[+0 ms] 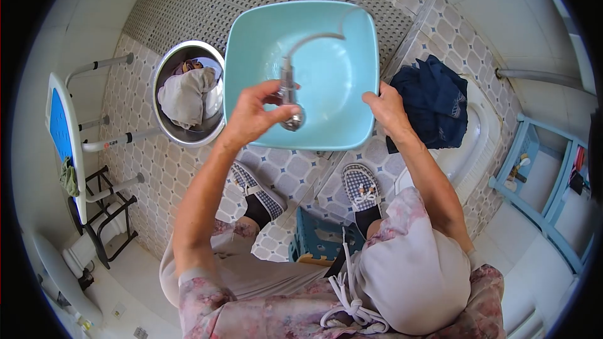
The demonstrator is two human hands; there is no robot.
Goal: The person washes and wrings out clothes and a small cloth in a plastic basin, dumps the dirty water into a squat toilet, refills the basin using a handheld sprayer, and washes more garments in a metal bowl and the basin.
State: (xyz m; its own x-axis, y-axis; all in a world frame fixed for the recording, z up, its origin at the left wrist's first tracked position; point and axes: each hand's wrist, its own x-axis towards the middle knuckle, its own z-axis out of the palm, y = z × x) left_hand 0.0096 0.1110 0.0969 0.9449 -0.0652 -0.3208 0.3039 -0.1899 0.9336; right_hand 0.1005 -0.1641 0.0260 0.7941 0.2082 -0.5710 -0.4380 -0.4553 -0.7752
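The left grip (pixel 254 113) is grasping a silver metallic handheld shower head (pixel 287 88), holding it over the basin slightly left of centre, toward the near edge. The right grip (pixel 387 111) is clasping the right edge of a large, pale-turquoise, rounded-square plastic basin (pixel 248 31). A thin grey flexible hose (pixel 317 36) is curving from the shower head toward the basin's far right corner.

The basin is resting on the floor. Just beside its left edge, a round, silver metal bowl (pixel 215 105) is holding a bundled pale-grey cloth (pixel 185 97). Just beside its right edge, a crumpled navy-blue fabric garment (pixel 433 103) is lying partly across a white ceramic squat toilet (pixel 478 127).

Status: the shower head is already being held over the basin, and the basin edge is being held. The cloth and the garment are both lying outside the basin; judging by this, the work is standing at an early stage, with both pieces remaining. Whether water is running, or how much the basin is holding, cannot be told.
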